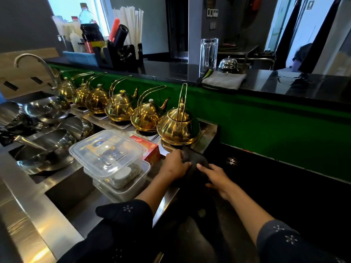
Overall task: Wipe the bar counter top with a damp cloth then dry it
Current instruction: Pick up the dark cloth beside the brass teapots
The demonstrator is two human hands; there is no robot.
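Hands meet over a dark cloth (193, 164) on the black counter (266, 179) beside the nearest gold kettle (178, 128), left hand (175, 165) gripping its edge, right hand (216, 176) pinching the other side.

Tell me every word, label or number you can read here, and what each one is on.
None can be read.
Red box beside the clear containers: print too blurred.
Dark sauce bottle on the upper counter: red and yellow label, lettering too small.
Water bottle behind it: label illegible.
Wall sign at upper right: a dark mark, unreadable.
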